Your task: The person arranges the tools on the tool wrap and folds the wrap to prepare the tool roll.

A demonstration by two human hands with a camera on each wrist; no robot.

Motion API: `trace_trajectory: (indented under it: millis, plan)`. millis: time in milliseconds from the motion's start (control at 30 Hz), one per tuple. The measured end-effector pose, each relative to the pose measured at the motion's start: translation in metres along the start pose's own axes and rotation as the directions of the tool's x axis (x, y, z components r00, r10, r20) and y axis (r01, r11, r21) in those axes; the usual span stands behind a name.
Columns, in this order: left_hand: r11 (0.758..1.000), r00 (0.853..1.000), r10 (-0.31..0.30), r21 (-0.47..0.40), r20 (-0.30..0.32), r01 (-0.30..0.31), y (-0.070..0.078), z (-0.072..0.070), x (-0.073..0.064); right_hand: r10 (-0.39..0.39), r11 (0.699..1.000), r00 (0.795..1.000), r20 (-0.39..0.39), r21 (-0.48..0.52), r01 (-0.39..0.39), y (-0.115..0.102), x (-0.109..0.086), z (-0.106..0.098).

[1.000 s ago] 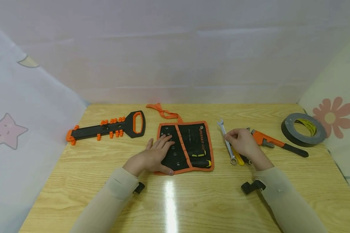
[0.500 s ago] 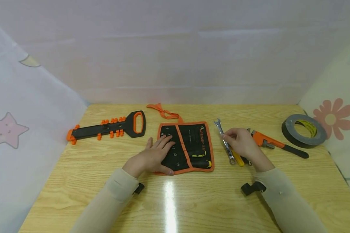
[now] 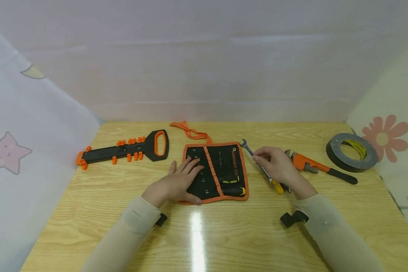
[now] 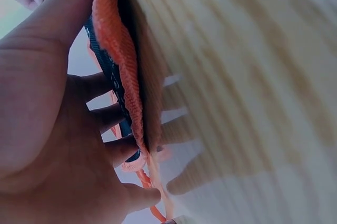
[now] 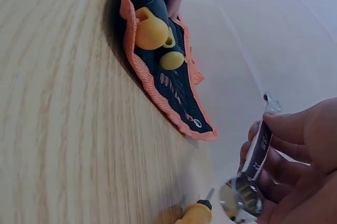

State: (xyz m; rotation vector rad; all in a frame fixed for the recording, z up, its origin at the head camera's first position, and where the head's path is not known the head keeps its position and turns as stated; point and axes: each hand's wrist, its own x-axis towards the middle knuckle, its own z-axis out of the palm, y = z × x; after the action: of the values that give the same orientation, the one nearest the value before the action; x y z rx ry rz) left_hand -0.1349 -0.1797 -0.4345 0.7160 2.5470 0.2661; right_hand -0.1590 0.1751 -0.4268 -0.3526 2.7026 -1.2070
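A black tool pouch with orange trim and numbered pockets lies flat on the wooden table. My left hand rests on its left half, fingers spread. Two handles with yellow ends sit in the pouch's right side. My right hand pinches a silver combination wrench between thumb and fingers, its open end tilted toward the pouch's upper right corner. The wrench's ring end faces the right wrist camera. Below that hand lies a yellow-handled screwdriver, partly covered by it.
An orange pipe wrench lies right of the right hand, with a roll of grey tape beyond it. On the left is a black rack with orange clips. The pouch's orange tie trails toward the back wall.
The right hand has lifted the wrench and moved it left, its open end now at the pouch's corner. The left hand stays in place on the pouch.
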Motion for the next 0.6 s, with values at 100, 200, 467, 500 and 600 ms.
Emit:
trace_trajectory:
  millis: [100, 200, 467, 500, 600]
  plan:
    - [1.000, 1.000, 0.003, -0.006, -0.003, -0.003, -0.001, 0.000, 0.000, -0.025, 1.000, 0.999, 0.019, 0.009, 0.025, 0.000, 0.002, 0.002]
    - [1.000, 1.000, 0.004, -0.014, -0.003, -0.004, -0.001, 0.000, 0.001, -0.040, 0.999, 0.998, 0.043, 0.009, 0.039, -0.001, 0.005, 0.005]
    - [1.000, 1.000, 0.007, -0.020, -0.003, -0.007, -0.002, 0.000, 0.002, -0.091, 0.993, 0.992, 0.086, -0.060, 0.097, -0.002, 0.012, 0.012]
    - [1.000, 1.000, 0.007, -0.019, -0.003, -0.007, -0.002, 0.000, 0.002, -0.096, 0.992, 0.991, 0.096, -0.070, 0.103, -0.002, 0.013, 0.013]
    - [1.000, 1.000, 0.006, -0.018, 0.000, -0.006, -0.003, 0.000, 0.002, -0.091, 0.991, 0.989, 0.120, -0.091, 0.102, -0.003, 0.014, 0.016]
